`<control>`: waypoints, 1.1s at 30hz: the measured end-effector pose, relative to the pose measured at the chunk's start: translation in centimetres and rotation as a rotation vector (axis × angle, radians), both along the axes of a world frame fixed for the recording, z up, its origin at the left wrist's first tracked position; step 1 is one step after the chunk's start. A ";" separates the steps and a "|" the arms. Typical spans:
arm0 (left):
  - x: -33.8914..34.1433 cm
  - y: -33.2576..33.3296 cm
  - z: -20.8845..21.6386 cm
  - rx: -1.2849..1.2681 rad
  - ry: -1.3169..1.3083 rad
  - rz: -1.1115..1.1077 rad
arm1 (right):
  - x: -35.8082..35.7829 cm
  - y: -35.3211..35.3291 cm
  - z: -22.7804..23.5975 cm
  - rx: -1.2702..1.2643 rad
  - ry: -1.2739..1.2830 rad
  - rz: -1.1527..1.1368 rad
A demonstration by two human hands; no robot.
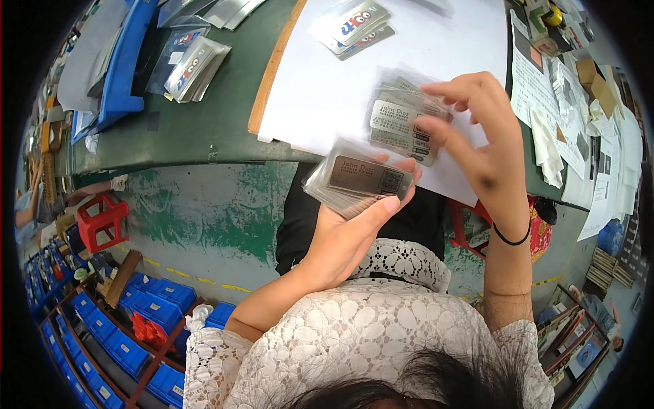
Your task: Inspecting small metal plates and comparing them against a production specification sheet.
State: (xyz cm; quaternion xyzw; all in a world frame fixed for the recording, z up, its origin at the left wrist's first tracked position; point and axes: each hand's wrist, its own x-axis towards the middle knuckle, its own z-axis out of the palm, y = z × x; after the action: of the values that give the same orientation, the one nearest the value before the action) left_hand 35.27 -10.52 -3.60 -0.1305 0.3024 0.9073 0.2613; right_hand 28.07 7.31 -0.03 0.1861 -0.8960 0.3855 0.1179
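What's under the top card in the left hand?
Under the top card, the left hand holds a fanned stack of thin cards; edges show along its left and lower sides. Their faces are mostly covered, so count and markings can't be told.

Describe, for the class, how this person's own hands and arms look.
The left hand and right hand are gloveless, the forearms bare below white lace sleeves with a rounded, petal-like openwork pattern. A thin black band circles the right wrist; none shows on the left.
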 end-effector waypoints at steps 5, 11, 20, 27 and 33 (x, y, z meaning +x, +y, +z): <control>0.1 0.0 -0.1 -0.054 -0.012 -0.004 | 1.0 -0.6 0.3 -0.081 -0.179 0.232; 0.1 -0.2 -0.3 -0.031 0.005 -0.005 | 1.0 -0.3 -0.2 -0.163 -0.167 0.002; 0.1 0.1 -0.3 0.003 -0.018 0.037 | 1.2 -1.1 0.1 -0.069 -0.114 0.089; 0.2 -0.2 -0.4 -0.079 0.037 -0.037 | 1.1 -0.9 -0.2 -0.046 -0.126 0.186; 0.2 -0.2 -0.3 -0.039 0.019 -0.005 | 1.2 -0.8 -0.1 -0.047 -0.111 0.171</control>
State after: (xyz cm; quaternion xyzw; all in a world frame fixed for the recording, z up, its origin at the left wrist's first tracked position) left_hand 35.48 -10.74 -3.90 -0.1263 0.3227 0.9018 0.2583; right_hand 29.24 6.52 -0.08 0.2373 -0.8728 0.4248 0.0394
